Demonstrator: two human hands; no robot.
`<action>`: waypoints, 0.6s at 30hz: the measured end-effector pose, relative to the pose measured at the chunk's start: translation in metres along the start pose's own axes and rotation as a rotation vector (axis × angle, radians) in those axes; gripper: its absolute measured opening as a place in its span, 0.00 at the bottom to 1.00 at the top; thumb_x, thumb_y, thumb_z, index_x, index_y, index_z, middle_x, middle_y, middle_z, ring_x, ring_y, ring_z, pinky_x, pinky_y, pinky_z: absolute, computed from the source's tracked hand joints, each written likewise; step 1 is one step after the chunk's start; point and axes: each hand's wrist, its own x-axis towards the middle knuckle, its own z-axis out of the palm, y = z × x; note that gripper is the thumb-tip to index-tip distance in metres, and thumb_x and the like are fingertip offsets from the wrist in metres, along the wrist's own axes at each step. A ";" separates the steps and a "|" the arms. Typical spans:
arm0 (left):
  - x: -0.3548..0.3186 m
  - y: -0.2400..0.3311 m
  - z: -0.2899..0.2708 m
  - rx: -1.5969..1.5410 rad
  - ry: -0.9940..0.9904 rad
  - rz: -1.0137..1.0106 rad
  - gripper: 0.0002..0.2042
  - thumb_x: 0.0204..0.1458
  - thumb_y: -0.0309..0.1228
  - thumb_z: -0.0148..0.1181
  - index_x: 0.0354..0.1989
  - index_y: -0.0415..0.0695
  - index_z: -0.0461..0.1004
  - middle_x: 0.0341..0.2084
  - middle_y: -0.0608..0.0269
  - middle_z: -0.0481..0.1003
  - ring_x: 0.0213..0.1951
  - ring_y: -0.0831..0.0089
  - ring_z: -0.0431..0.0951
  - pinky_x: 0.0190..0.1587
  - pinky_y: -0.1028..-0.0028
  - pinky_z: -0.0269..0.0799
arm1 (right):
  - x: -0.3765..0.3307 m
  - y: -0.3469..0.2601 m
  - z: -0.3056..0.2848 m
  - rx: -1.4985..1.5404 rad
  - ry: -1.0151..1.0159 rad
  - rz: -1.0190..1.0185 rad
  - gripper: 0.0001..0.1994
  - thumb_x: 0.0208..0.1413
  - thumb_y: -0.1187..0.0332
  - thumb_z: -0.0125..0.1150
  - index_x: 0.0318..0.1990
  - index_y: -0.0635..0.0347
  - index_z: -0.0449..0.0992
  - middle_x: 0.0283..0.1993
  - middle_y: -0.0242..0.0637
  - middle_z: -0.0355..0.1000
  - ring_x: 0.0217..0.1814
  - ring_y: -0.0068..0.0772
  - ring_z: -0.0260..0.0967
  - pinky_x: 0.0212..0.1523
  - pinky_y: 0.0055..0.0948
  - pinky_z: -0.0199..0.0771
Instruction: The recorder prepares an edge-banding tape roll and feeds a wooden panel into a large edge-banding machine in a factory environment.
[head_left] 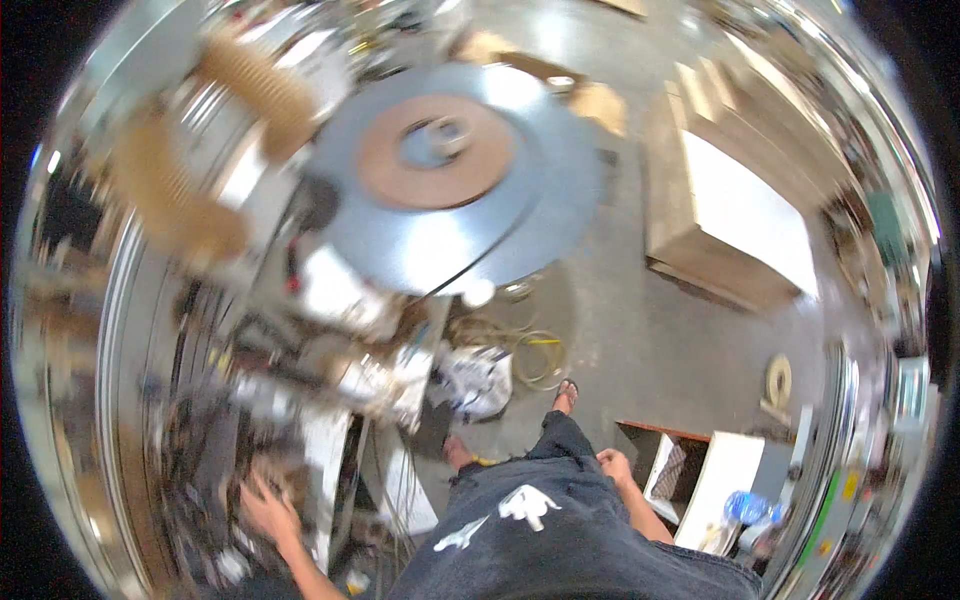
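- Head view, looking down and blurred by motion: a large round blue-grey disc with a brown ring at its centre fills the upper middle, sitting on top of a machine; a dark cable runs across its lower part.
- Grey concrete floor spreads across the middle and right of the picture.
- A long wooden crate with a pale top lies on the floor, well apart from the disc, to the upper right.
- Two tan ribbed rolls stand at the upper left, beside the disc.
- A cluttered workbench of metal parts and wires takes up the lower left; the details are too smeared to tell.
- The person's dark trousers with white marks fill the lower middle, and a sandalled foot steps forward on the floor.
- A white open box stands just beside the person's right side.
- Coiled yellowish hose lies on the floor below the disc, next to a crumpled white bag.
- Left hand reaches down to the clutter on the workbench with fingers spread; whether it touches or grips anything there, I cannot tell.
- Right hand hangs at the hip, loosely curled with nothing in it, near the white box.
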 end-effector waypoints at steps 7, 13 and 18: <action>-0.017 0.436 -0.133 -1.169 -0.308 0.433 0.16 0.52 0.24 0.57 0.51 0.40 0.75 0.52 0.50 0.73 0.55 0.55 0.71 0.57 0.64 0.66 | 0.099 0.053 -0.068 0.089 0.145 0.035 0.08 0.56 0.65 0.55 0.36 0.57 0.78 0.37 0.49 0.77 0.44 0.53 0.75 0.47 0.43 0.74; -0.012 0.698 -0.361 -1.507 -0.803 1.643 0.10 0.57 0.26 0.56 0.45 0.41 0.80 0.45 0.54 0.78 0.47 0.58 0.77 0.51 0.64 0.69 | 0.270 -0.029 -0.276 0.091 0.115 -0.077 0.12 0.57 0.62 0.58 0.43 0.60 0.77 0.42 0.47 0.78 0.48 0.50 0.75 0.49 0.41 0.73; 0.001 0.858 -0.474 -1.657 -1.184 2.515 0.18 0.64 0.41 0.49 0.49 0.38 0.77 0.52 0.46 0.73 0.48 0.52 0.74 0.50 0.57 0.67 | 0.428 -0.123 -0.409 0.152 0.190 -0.367 0.14 0.59 0.60 0.57 0.47 0.60 0.75 0.45 0.45 0.78 0.49 0.47 0.75 0.49 0.39 0.73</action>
